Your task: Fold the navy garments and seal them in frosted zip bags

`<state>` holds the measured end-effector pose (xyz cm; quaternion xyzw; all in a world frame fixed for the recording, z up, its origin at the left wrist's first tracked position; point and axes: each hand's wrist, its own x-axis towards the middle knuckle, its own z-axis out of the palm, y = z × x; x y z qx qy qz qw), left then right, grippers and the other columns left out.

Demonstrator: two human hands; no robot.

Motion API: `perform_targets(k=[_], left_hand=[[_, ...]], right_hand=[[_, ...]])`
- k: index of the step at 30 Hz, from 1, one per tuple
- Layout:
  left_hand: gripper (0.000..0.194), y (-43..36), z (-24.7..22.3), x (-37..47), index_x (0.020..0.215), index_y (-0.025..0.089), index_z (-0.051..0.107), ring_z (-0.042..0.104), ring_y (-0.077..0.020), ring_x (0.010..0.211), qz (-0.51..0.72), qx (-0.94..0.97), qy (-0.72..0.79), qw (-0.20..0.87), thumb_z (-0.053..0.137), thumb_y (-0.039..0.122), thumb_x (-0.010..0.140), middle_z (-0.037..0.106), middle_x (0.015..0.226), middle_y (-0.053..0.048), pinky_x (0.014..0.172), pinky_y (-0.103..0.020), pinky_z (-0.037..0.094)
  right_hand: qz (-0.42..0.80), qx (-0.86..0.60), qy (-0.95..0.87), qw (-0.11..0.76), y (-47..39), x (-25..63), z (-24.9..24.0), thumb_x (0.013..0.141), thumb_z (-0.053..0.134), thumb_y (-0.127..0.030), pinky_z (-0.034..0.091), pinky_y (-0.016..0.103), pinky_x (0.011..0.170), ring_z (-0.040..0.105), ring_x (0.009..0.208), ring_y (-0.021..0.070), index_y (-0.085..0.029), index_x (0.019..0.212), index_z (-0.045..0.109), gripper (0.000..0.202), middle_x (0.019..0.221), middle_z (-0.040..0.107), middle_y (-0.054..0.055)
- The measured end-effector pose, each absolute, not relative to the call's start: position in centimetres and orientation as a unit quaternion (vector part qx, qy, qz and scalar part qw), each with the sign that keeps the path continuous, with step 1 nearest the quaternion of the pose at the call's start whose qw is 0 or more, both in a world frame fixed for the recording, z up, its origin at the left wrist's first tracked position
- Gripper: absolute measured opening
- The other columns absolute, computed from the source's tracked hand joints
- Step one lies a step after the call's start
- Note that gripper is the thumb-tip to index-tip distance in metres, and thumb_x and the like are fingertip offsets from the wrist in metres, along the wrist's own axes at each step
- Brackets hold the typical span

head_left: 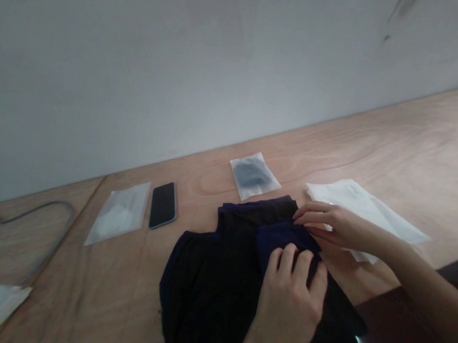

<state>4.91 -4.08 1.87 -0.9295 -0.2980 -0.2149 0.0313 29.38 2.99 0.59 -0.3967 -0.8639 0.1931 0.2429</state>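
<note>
A black garment (205, 277) with dark blue edges lies spread on the wooden table at the bottom centre. Part of it is folded over, showing a dark blue patch (271, 239). My left hand (292, 292) rests on the garment just below this patch, its fingers bent and slightly apart, with nothing seen in them. At the garment's upper right edge, my right hand (330, 224) touches the cloth with its fingertips, the fingers loosely spread.
Behind the garment lies a clear packet (253, 175) with something dark inside. A phone (163, 205) and a translucent bag (120, 213) are to the left. White bags (357, 204) lie beside my right hand. A cable (61, 235) and white packet (5, 302) sit far left.
</note>
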Motion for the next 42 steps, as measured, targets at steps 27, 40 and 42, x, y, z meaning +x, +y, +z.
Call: perform_targets(k=[27,40,42], left_hand=[[0.021,-6.9,2.2,-7.3,0.117,0.017,0.065,0.068,-0.0283,0.101,-0.307,-0.778,-0.530,0.139,0.068,0.018,0.096,0.072,0.109,-0.012,0.089,-0.045,0.050],[0.026,-6.3,0.9,-3.6,0.111,0.021,0.076,0.064,-0.0327,0.103,-0.269,-0.839,-0.455,0.128,0.067,0.005,0.093,0.073,0.111,-0.012,0.083,-0.047,0.052],[0.024,-6.2,1.1,-3.7,0.109,0.020,0.075,0.065,-0.0294,0.095,-0.286,-0.837,-0.452,0.117,0.066,0.004,0.094,0.074,0.099,-0.009,0.079,-0.045,0.052]], right_hand=[[0.288,-0.289,-0.895,0.179,11.0,14.7,4.9,0.103,0.055,-0.018,0.055,0.032,0.086,0.070,0.093,0.0183,-0.019,0.117,0.070,0.021,0.112,0.075,0.008],[0.364,-0.313,-0.870,0.113,12.4,17.6,2.4,0.089,0.073,-0.020,0.052,0.024,0.062,0.063,0.067,0.0129,-0.019,0.102,0.073,0.014,0.085,0.070,0.001],[0.371,-0.308,-0.869,0.112,12.4,17.7,2.7,0.089,0.074,-0.020,0.050,0.023,0.061,0.061,0.065,0.0124,-0.018,0.095,0.072,0.007,0.076,0.066,-0.002]])
